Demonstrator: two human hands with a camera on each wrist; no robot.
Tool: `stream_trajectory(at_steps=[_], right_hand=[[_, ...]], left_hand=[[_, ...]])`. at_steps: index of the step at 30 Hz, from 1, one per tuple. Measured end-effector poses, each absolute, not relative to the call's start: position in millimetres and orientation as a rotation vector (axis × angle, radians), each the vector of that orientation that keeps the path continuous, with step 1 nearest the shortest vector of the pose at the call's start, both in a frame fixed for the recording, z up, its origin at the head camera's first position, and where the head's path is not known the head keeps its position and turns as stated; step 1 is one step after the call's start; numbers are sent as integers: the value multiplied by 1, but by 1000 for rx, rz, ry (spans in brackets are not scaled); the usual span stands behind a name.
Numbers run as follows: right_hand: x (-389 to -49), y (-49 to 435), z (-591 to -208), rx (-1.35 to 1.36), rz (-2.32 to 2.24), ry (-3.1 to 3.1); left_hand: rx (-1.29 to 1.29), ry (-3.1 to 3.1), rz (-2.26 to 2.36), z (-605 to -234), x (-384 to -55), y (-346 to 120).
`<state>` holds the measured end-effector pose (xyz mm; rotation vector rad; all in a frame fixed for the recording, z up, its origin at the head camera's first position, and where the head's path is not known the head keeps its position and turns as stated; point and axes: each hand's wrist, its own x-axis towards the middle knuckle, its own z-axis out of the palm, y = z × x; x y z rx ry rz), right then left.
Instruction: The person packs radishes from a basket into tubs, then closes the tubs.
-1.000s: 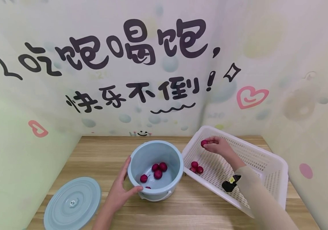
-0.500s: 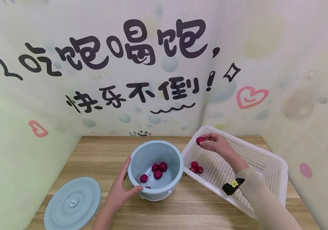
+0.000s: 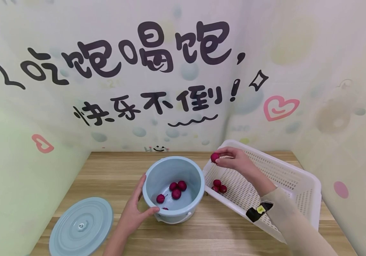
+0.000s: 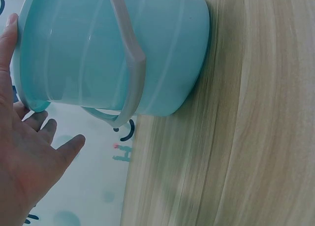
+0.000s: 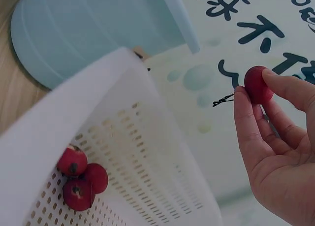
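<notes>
Straight, spread fingers of my left hand [image 3: 135, 209] rest against the left side and rim of a light blue bucket [image 3: 199, 202]; several small dark red fruits [image 3: 176, 193] lie inside it. My right hand [image 3: 237, 161] pinches one round red fruit [image 5: 258, 85] between thumb and fingertips, above the left back corner of a white perforated basket [image 3: 314, 185]. In the right wrist view a thin dark stem sticks out from that fruit. A small cluster of red fruits [image 5: 78, 194] lies in the basket's corner nearest the bucket.
A round blue lid [image 3: 81, 225] lies at the left on the wooden table [image 3: 112, 167]. The basket's left corner stands close against the bucket. A pale handle [image 4: 135, 63] hangs down the bucket's side. Printed wall sheets [image 3: 176, 142] enclose the back and sides.
My right hand has moved left with the pinched fruit, from over the basket's inside toward its left rim, nearer the bucket. My left hand, the bucket and the lid have stayed still.
</notes>
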<state>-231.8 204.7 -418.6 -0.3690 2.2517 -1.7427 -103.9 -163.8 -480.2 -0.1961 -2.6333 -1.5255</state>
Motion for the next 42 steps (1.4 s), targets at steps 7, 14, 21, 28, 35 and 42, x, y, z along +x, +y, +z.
stream_trajectory(at_steps=[7,14,21,28,35,42], right_hand=[[-225,195,-411,-382,-1739,2222],[-217,186,-404,-421,-1696,2225],[-211,176,-402,-460,-1681,2207],[-204,168,-401,-481,-1690,2162],[-200,163,-402,-501,-1701,2128],[-196,159,-402,-522,-1679,2127]], left_hand=[[-205,-2629,-1530,-479,-104,-163],[-201,-2630,-1530,-478,-103,-163],[-198,-2638,-1515,-478,-103,-163],[-200,-2636,-1517,-479,-103,-163],[-192,-2639,-1525,-479,-103,-163],[-188,-2644,-1529,-480,-104,-164]])
